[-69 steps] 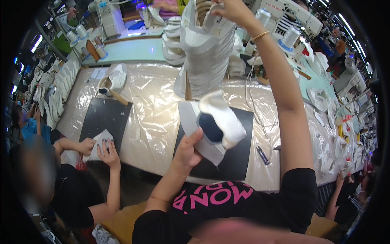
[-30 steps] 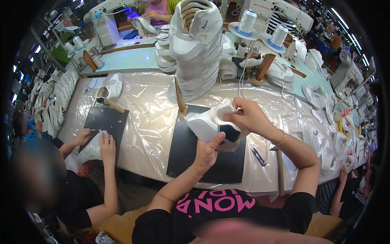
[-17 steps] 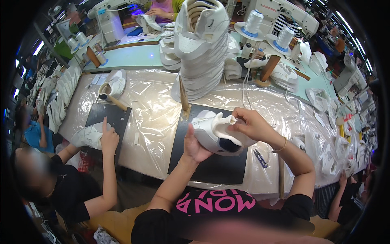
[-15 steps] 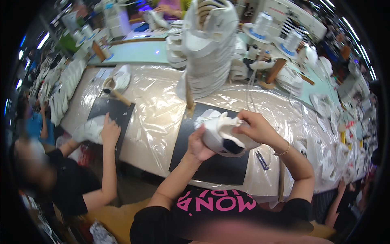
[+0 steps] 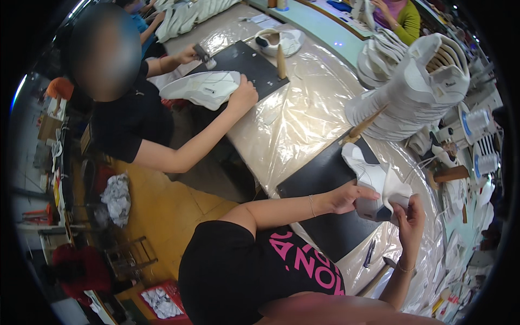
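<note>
My left hand (image 5: 346, 198) grips one side of a white shoe upper (image 5: 374, 181), its thumb lying on the outer surface. On the other side, my right hand (image 5: 410, 218) pinches the edge near the collar. A dark patch shows at the heel end. Both hands hold the upper above the right part of a black board (image 5: 319, 184). Thread snips (image 5: 369, 253) lie on the plastic-covered table near the board's corner, close to my right forearm. Beside them is a hammer (image 5: 379, 274), partly hidden by that forearm.
A tall stack of white uppers (image 5: 403, 97) stands beyond the board, with a wooden handle (image 5: 368, 123) before it. To the left, a co-worker holds another upper (image 5: 203, 89) and a dark tool (image 5: 204, 56) over a second black board (image 5: 252, 67). Thread cones (image 5: 476, 122) stand at right.
The view has swung left, bringing more of the co-worker and floor into sight. The upper has turned in my hands. The co-worker now has a dark tool raised in one hand.
</note>
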The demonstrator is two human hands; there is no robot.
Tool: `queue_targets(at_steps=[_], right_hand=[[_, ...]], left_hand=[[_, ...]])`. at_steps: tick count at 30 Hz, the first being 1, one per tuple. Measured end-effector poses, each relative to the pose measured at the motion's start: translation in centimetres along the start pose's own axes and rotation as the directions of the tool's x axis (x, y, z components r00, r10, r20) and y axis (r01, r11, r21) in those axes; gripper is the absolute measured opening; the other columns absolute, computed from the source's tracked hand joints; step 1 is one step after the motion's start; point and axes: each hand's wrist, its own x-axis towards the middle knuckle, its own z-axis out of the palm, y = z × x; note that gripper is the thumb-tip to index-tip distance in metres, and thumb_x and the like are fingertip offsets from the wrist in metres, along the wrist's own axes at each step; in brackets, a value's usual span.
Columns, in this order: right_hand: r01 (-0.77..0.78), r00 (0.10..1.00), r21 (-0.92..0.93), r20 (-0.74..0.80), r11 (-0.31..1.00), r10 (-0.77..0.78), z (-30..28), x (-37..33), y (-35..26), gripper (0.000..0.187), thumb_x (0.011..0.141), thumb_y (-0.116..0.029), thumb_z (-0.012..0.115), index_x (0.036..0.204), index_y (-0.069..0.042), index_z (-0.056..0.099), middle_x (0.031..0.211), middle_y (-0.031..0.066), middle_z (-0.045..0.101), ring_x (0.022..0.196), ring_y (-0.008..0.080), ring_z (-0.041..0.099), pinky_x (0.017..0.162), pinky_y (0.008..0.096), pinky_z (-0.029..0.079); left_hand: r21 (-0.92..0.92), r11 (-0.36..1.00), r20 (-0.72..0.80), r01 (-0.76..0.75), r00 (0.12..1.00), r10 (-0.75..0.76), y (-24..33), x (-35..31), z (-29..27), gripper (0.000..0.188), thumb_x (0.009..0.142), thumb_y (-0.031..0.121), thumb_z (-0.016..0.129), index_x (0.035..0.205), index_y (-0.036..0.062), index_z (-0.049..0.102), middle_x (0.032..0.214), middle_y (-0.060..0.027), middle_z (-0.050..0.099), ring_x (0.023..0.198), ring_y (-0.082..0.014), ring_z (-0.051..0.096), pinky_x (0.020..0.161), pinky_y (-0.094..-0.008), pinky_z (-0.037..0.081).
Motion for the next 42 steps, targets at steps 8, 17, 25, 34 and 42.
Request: queue_targets(at_steps=[8,17,25,34,42], right_hand=[[0.297,0.953,-0.252,0.139,0.921,-0.269,-0.3,-0.1,-1.1,0.034,0.095,-0.031,0.059,0.105,0.000,0.054,0.094,0.0101,0.057,0.082,0.0236,0.056,0.077,0.0319,0.045],[0.019,0.988,0.558,0.116,0.830,-0.101,0.4,0.0,4.3,0.083,0.095,-0.070,0.028,0.133,0.002,0.041,0.126,0.0146,0.055,0.121,0.0219,0.050,0.105,0.0333,0.035],[-0.028,0.948,0.450,0.296,0.893,-0.120,-0.4,-0.6,4.0,0.068,0.097,-0.053,0.045,0.132,0.005,0.047,0.126,0.0128,0.055,0.119,0.0195,0.050,0.105,0.0313,0.033],[-0.054,0.912,0.440,0.387,0.896,-0.135,0.7,-0.5,1.8,0.044,0.084,-0.020,0.072,0.120,-0.001,0.054,0.119,0.0076,0.056,0.111,0.0185,0.054,0.100,0.0336,0.040],[0.529,0.822,0.386,-0.009,0.756,-0.570,1.0,1.4,0.9,0.048,0.083,-0.049,0.072,0.091,-0.003,0.061,0.077,0.0023,0.059,0.084,0.0179,0.062,0.091,0.0405,0.045]], left_hand=[[-0.005,1.000,-0.063,-0.021,0.998,0.021,1.1,-0.1,0.4,0.031,0.085,0.011,0.066,0.115,0.0077,0.060,0.105,-0.0052,0.066,0.099,-0.0182,0.064,0.088,-0.0347,0.050],[-0.205,0.977,-0.108,0.067,0.990,-0.090,3.1,-1.2,0.3,0.031,0.081,0.015,0.065,0.111,0.0051,0.062,0.108,-0.0105,0.065,0.104,-0.0239,0.062,0.095,-0.0438,0.047],[-0.260,0.962,-0.056,0.086,0.993,-0.103,3.9,-2.1,-0.1,0.051,0.082,0.009,0.060,0.132,0.0057,0.050,0.123,-0.0129,0.061,0.114,-0.0278,0.059,0.102,-0.0465,0.044],[-0.376,0.926,-0.050,0.042,0.997,-0.065,5.8,-3.7,-1.6,0.052,0.082,0.020,0.060,0.129,0.0001,0.053,0.120,-0.0161,0.064,0.109,-0.0305,0.063,0.100,-0.0486,0.047],[-0.417,0.905,-0.083,-0.085,0.995,0.055,6.8,-3.6,-1.6,0.063,0.084,0.030,0.058,0.136,-0.0039,0.045,0.131,-0.0217,0.056,0.119,-0.0352,0.056,0.104,-0.0484,0.043]])
